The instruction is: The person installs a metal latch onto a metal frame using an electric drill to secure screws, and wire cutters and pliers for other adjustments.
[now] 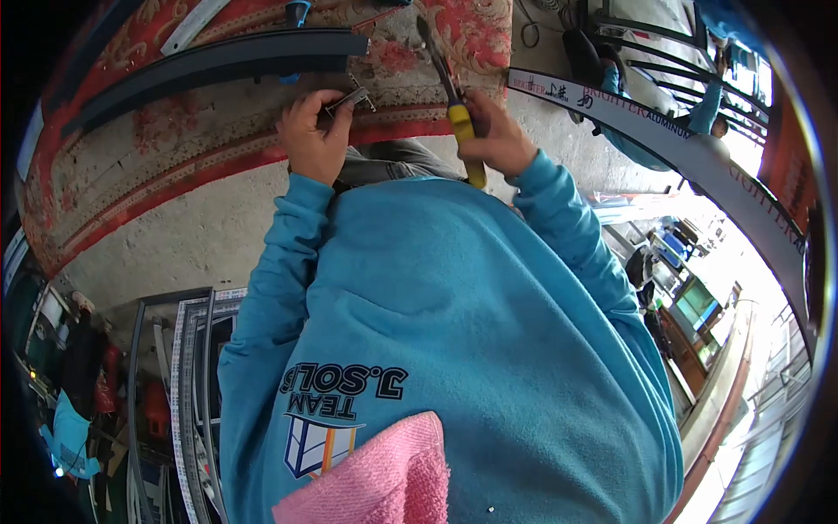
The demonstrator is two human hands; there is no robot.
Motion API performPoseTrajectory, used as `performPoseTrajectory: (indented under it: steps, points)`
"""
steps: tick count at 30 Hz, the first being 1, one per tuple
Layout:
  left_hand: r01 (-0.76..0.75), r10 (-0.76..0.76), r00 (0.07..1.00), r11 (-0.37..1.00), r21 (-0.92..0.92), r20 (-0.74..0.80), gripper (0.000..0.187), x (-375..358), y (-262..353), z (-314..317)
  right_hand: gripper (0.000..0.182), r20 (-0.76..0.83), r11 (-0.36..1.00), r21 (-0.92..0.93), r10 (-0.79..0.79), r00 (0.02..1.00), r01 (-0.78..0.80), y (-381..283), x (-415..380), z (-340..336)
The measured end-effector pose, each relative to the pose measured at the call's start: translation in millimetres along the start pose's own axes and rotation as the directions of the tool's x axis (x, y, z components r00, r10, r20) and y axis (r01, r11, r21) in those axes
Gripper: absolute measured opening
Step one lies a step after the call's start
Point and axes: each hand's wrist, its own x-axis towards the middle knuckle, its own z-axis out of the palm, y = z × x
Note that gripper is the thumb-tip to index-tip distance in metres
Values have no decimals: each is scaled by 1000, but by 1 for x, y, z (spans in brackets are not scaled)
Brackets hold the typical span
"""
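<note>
My left hand (pixel 316 131) is closed around a small metal bracket (pixel 353 100), pinched at the fingertips above the front edge of the carpet-covered bench. In my right hand (pixel 499 135) is a hand tool with a yellow grip (pixel 463 127) and a long dark head, pointing away from me. The tool's exact kind cannot be made out. A dark grey metal profile (pixel 227 59) lies across the red patterned carpet (pixel 161 127), just beyond my left hand. Next to that profile is a blue-handled tool (pixel 297 13), partly hidden behind it.
A pale metal bar (pixel 192 26) lies at the far left of the carpet. Black metal frames (pixel 646 35) and a person in a blue sleeve (pixel 705 109) are at the upper right. Several framed profiles (pixel 188 384) stand at the lower left, behind me. A pink towel (pixel 384 476) hangs over my shirt.
</note>
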Motion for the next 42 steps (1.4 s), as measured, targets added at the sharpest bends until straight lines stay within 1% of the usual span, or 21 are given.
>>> performPoseTrajectory:
  steps: [1, 3, 4, 6, 7, 8, 10, 11, 13, 14, 16, 19, 23, 27, 29, 32, 35, 37, 38, 40, 42]
  points:
    - [5, -5, 1000, 999, -38, 10, 13, 1, -1, 0, 85, 3, 1000, -5, 1, 1000, -1, 10, -5, 0]
    - [0, 0, 1000, 999, -53, -7, 12, 2, 2, 0, 72, -55, 976, -203, -89, 995, 76, 24, -10, 1]
    - [-8, 7, 1000, 998, -65, -18, 11, 2, 4, -1, 72, -46, 976, -205, -90, 995, 79, 29, -10, -1]
    - [4, -5, 1000, 997, -76, -19, 10, 3, 5, -2, 67, -96, 904, -405, -189, 977, 135, 24, -13, 3]
    - [10, -12, 1000, 996, -92, -17, 10, 4, 6, -2, 65, -88, 922, -382, -110, 990, 69, 20, -16, 3]
    - [12, -14, 1000, 996, -90, -21, 10, 5, 8, -3, 65, -83, 921, -384, -112, 990, 72, 17, -19, 2]
    - [6, -9, 1000, 991, -134, -20, 9, 6, 12, -5, 63, 35, 951, -303, -46, 998, 54, 14, -26, 0]
    - [10, -14, 1000, 991, -133, -23, 9, 7, 13, -6, 63, 40, 951, -305, -45, 998, 55, 11, -30, 0]
    - [36, -38, 999, 993, -110, -20, 9, 6, 15, -5, 64, 111, 874, -456, -133, 985, 169, 3, -41, 1]
    - [43, -45, 999, 993, -112, -18, 9, 5, 15, -5, 64, 113, 875, -457, -125, 986, 164, -5, -45, 4]
    - [49, -50, 999, 995, -84, -11, 10, 5, 15, -4, 64, 149, 908, -385, -117, 982, 166, -20, -44, 13]
    - [6, -8, 1000, 998, -57, -26, 11, 7, 11, -3, 65, 159, 905, -394, -104, 982, 160, -12, -38, 19]
    - [23, -25, 1000, 997, -71, -18, 12, 8, 10, -3, 67, 152, 905, -405, -71, 986, 128, -11, -39, 24]
    - [36, -37, 999, 991, -127, -3, 12, 9, 12, -4, 68, 151, 906, -411, -37, 988, 96, -8, -38, 27]
    - [26, -27, 1000, 991, -135, -4, 12, 9, 10, -4, 67, 133, 905, -410, -65, 989, 115, -8, -38, 29]
    - [-1, 0, 1000, 996, -92, -17, 13, 10, 9, -4, 65, 116, 904, -416, -60, 991, 104, -7, -37, 32]
    - [20, -20, 1000, 994, -111, -2, 13, 11, 12, -6, 64, 105, 910, -409, -27, 994, 68, -15, -38, 34]
    - [89, -85, 996, 987, -132, 33, 13, 11, 11, -6, 63, 94, 900, -426, -52, 994, 88, -17, -41, 36]
    - [88, -84, 996, 987, -132, 35, 13, 10, 10, -6, 62, 86, 888, -446, -79, 993, 109, -17, -41, 36]
    - [40, -38, 999, 993, -108, 21, 13, 9, 6, -5, 61, 82, 899, -428, -67, 994, 95, -17, -41, 39]
    - [31, -28, 999, 993, -111, 28, 13, 10, 7, -5, 61, 79, 907, -413, -59, 995, 87, -18, -40, 39]
